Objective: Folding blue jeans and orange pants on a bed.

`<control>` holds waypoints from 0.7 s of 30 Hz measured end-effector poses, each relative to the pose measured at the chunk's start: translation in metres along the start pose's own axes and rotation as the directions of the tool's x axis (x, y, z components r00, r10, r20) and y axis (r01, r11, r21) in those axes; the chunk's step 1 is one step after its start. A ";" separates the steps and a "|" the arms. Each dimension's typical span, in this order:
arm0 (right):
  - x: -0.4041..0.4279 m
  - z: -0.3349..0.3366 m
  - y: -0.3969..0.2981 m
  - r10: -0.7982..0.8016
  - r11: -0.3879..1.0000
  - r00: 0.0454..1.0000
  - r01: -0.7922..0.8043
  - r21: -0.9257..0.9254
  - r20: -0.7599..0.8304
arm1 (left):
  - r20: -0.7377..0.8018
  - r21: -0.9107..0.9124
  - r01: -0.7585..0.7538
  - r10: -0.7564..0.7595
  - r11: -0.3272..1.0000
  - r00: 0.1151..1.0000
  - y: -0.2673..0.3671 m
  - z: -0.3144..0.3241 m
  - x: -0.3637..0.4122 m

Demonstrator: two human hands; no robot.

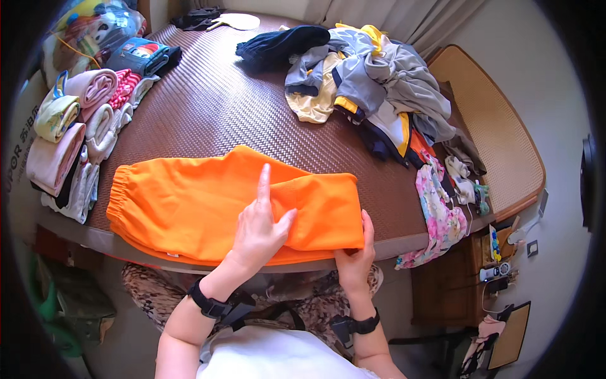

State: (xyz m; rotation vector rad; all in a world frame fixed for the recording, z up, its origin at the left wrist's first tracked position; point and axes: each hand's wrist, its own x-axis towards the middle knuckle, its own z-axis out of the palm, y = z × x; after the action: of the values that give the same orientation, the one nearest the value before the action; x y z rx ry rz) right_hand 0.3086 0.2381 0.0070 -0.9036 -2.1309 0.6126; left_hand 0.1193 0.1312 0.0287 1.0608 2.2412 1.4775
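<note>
An orange garment [189, 208] with a gathered elastic edge at its left end lies flat before me, near the front edge of the woven brown mat [203, 99]. Its right part is folded over. My left hand [262, 222] rests on the middle of the cloth, index finger pointing away from me and thumb spread. At the garment's near right corner, my right hand [355, 260] grips the folded edge, thumb below and fingers at the side. A small white tag [173, 255] shows at the near edge.
Rolled and folded clothes [57, 156] are stacked at the left, beside a clear bag of plush toys [104, 28]. A heap of grey, navy and yellow clothes [378, 76] lies at the back right. A floral garment [438, 208] hangs over the right front edge.
</note>
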 end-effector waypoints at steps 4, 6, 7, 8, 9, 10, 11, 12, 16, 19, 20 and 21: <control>0.007 -0.009 0.009 -0.080 0.993 0.991 0.069 -0.099 -0.112 | -0.152 -0.701 -0.106 -0.003 0.705 0.988 0.013 -0.003 0.018; 0.004 -0.013 0.013 -0.142 0.989 0.988 0.140 -0.045 -0.053 | -0.152 -0.620 -0.090 -0.007 0.780 0.988 0.009 -0.007 0.016; 0.002 -0.012 0.014 -0.165 0.980 0.986 0.163 -0.116 -0.005 | -0.206 -0.430 -0.141 0.055 0.892 0.977 -0.012 0.003 0.015; 0.001 -0.010 0.019 -0.167 0.980 0.986 0.165 -0.114 -0.010 | -0.241 -0.223 -0.184 0.129 0.957 0.962 -0.032 0.013 0.016; -0.001 -0.009 0.025 -0.180 0.963 0.984 0.178 -0.200 0.010 | -0.184 -0.215 -0.054 0.014 0.975 0.983 -0.036 0.015 0.013; -0.001 -0.008 0.028 -0.191 0.939 0.981 0.192 -0.284 0.032 | -0.182 -0.213 -0.059 0.019 0.975 0.983 -0.037 0.017 0.016; -0.001 -0.009 0.027 -0.185 0.940 0.982 0.187 -0.286 0.034 | -0.169 -0.351 -0.035 -0.027 0.936 0.985 -0.029 0.016 0.015; 0.003 -0.011 0.025 -0.188 0.949 0.982 0.187 -0.255 0.020 | -0.151 -0.482 -0.010 -0.072 0.876 0.986 -0.023 0.015 0.013; 0.003 -0.017 0.027 -0.235 0.964 0.972 0.234 -0.126 0.007 | -0.208 -0.554 -0.175 0.068 0.814 0.976 0.004 0.004 -0.007; 0.011 -0.034 0.029 -0.172 0.969 0.927 0.220 -0.112 0.332 | -0.105 -0.122 -0.238 0.226 0.964 0.969 -0.023 -0.007 -0.015; 0.017 -0.037 0.028 -0.182 0.969 0.926 0.226 -0.101 0.330 | -0.095 0.096 -0.341 0.350 0.935 0.932 -0.030 -0.009 -0.014; 0.021 -0.046 0.025 -0.157 0.971 0.885 0.218 -0.092 0.437 | 0.006 -0.014 -0.148 0.148 0.989 0.989 -0.010 -0.015 -0.019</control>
State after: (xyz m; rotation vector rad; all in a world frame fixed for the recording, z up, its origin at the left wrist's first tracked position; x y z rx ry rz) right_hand 0.3446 0.2761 0.0285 -0.6623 -2.6497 0.6092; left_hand 0.1195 0.1056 0.0239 1.2502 2.1862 1.5408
